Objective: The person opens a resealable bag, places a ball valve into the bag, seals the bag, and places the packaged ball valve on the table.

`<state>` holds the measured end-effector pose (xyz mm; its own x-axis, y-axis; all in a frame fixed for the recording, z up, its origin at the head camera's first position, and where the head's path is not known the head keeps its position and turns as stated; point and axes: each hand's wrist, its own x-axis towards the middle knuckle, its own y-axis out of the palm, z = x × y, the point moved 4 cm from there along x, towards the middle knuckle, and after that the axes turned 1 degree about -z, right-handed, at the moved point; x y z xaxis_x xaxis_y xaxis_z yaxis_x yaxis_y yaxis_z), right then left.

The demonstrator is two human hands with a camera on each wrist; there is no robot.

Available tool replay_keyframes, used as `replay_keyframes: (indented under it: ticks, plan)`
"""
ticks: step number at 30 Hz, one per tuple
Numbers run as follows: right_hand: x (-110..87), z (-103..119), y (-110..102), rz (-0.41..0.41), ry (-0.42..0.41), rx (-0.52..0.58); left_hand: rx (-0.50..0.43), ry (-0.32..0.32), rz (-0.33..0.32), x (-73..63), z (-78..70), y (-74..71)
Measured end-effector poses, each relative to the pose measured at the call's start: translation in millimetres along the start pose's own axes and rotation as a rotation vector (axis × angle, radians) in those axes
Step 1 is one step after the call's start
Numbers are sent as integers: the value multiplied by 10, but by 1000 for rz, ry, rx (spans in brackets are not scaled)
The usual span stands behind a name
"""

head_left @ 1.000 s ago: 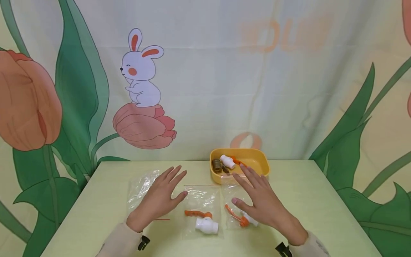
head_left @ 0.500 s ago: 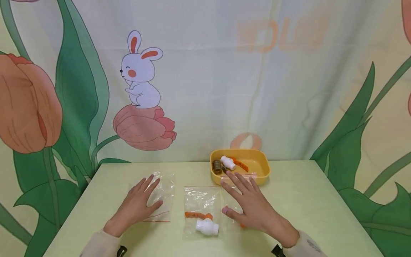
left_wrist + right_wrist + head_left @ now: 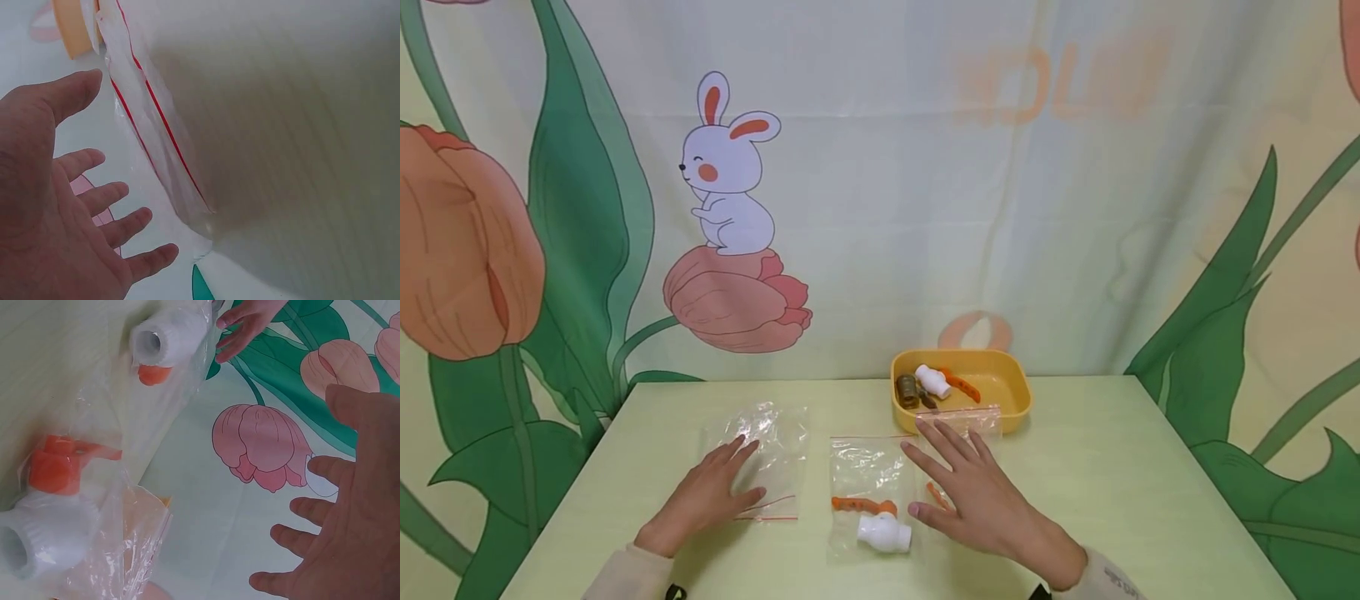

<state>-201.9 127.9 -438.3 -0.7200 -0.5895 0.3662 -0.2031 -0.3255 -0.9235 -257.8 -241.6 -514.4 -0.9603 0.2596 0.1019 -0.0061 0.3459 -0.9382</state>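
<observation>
My left hand (image 3: 707, 496) is held with fingers spread above the clear zip bags (image 3: 778, 442) with red seal lines; the left wrist view shows a gap between the fingers and the plastic. My right hand (image 3: 981, 504), also spread and holding nothing, hovers over a zip bag (image 3: 103, 550) containing a white ball valve (image 3: 56, 531) with an orange handle (image 3: 55, 472). From the head view that valve is mostly hidden by the hand. Between the hands lies another zip bag (image 3: 868, 467) with a white ball valve (image 3: 883, 532) and its orange handle (image 3: 857, 504).
A yellow tray (image 3: 1015, 408) stands at the table's back edge. Inside it are a white ball valve (image 3: 933, 381) with an orange handle, a brownish ribbed cylinder (image 3: 907, 390) and a small dark piece (image 3: 928, 400). The right bag's sealed end leans on the tray's front. A printed curtain (image 3: 865, 208) hangs behind.
Both hands have come down and toward the person. The left hand has moved leftward, uncovering more of the empty bags; the right has shifted slightly left over its bagged valve.
</observation>
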Motion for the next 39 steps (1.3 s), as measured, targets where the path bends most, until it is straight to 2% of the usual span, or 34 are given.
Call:
replay_keyframes:
  ticks: [6,10,21,24,31,39]
  plan:
    - [-13,-11,33,21,-5,13,-27,-2,55,24,50,86]
    - [-24,-12,54,52,-3,31,-11,-9,78,23,70,135]
    - [-30,-13,69,61,7,29,69,28,-16,63,113,106]
    - [-36,-14,75,56,4,26,70,19,-23,61,125,88]
    - [-33,-39,-4,24,0,4,23,-34,-50,64,101,-78]
    - [14,-56,-105,-22,-8,2,15,-31,-108,70,-77,-346]
